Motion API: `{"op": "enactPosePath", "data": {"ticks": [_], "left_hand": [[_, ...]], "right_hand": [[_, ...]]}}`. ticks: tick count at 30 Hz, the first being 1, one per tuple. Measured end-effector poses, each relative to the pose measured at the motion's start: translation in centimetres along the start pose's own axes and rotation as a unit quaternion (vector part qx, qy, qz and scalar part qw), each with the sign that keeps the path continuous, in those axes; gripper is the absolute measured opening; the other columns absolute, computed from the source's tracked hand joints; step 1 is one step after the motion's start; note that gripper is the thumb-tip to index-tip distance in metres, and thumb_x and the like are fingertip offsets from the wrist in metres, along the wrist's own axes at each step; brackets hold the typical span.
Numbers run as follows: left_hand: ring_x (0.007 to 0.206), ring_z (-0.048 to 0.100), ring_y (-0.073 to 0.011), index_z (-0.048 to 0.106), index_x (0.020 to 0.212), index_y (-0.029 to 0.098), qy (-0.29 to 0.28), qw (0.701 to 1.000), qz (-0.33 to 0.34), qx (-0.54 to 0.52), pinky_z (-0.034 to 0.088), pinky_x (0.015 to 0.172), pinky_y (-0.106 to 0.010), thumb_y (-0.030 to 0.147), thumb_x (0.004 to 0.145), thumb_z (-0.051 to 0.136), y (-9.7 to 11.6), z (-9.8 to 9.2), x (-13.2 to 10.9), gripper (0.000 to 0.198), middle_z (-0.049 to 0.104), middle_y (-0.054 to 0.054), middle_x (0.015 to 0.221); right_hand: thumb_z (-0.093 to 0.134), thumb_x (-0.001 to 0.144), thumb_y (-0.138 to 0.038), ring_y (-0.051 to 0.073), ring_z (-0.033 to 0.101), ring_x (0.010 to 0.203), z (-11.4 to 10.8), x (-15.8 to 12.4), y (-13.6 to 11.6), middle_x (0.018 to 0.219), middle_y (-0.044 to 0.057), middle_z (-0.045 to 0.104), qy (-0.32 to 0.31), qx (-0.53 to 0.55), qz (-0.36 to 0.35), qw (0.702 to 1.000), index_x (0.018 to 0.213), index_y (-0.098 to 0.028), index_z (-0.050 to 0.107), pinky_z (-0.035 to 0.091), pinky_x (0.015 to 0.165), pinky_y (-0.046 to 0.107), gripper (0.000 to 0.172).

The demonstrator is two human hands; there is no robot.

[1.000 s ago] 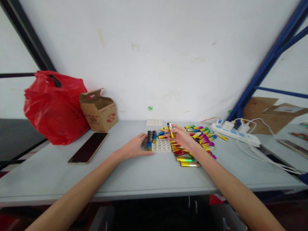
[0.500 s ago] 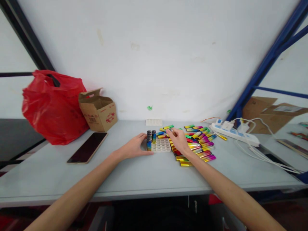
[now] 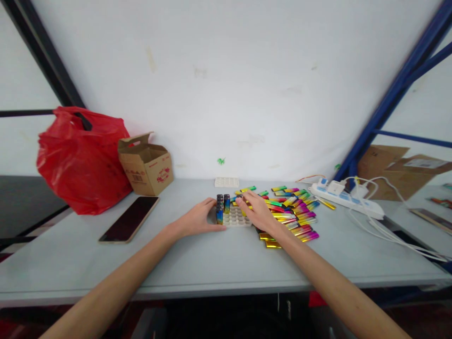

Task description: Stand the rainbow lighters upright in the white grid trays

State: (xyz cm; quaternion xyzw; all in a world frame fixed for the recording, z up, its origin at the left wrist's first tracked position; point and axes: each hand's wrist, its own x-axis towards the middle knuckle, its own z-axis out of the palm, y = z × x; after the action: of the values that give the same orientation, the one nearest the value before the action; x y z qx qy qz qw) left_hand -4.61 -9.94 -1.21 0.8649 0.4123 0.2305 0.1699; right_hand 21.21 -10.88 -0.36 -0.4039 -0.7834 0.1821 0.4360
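A white tray (image 3: pixel 237 217) with round holes lies on the grey table (image 3: pixel 212 259). Several shiny tubes (image 3: pixel 222 207) stand upright in the tray's left holes. My left hand (image 3: pixel 196 219) curls round the tray's left edge, with its thumb along the front. My right hand (image 3: pixel 257 213) hovers over the tray's right half. Its fingers are pinched together near the standing tubes, and a tube seems to be held in them, mostly hidden. A heap of loose rainbow and gold tubes (image 3: pixel 293 212) lies just right of the tray, partly under my right wrist.
A dark phone (image 3: pixel 130 219) lies at the left. Behind it are a red plastic bag (image 3: pixel 79 157) and an open cardboard box (image 3: pixel 146 164). A second white tray (image 3: pixel 226 181) rests by the wall. A power strip (image 3: pixel 346 197) with white cables sits at the right.
My right hand held a gold tube upright above the heap, then came down and moved left over the tray. My left hand stayed on the tray.
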Motion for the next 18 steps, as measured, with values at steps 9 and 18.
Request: {"op": "enactPosePath", "data": {"ticks": [9,18], "left_hand": [[0.124,0.067,-0.0385,0.064,0.127,0.020,-0.002,1.000,0.005,0.011,0.055,0.111,-0.050,0.068,0.074,0.085,-0.1,0.0,0.0,0.075,0.069,-0.014,0.131],[0.126,0.065,-0.0387,0.065,0.128,0.020,-0.011,1.000,0.002,0.008,0.051,0.115,-0.054,0.065,0.076,0.084,0.2,-0.2,0.0,0.072,0.068,-0.016,0.136]], "right_hand": [[0.050,0.108,-0.062,0.024,0.069,0.076,1.5,0.1,0.4,0.081,0.005,0.076,-0.074,-0.015,0.015,0.997,0.082,-0.026,0.057,0.043,0.073,0.033,0.046],[0.058,0.108,-0.049,0.028,0.069,0.098,2.6,0.3,-0.4,0.100,0.014,0.076,-0.110,-0.281,-0.090,0.949,0.098,-0.019,0.069,0.045,0.095,0.041,0.034]]}}
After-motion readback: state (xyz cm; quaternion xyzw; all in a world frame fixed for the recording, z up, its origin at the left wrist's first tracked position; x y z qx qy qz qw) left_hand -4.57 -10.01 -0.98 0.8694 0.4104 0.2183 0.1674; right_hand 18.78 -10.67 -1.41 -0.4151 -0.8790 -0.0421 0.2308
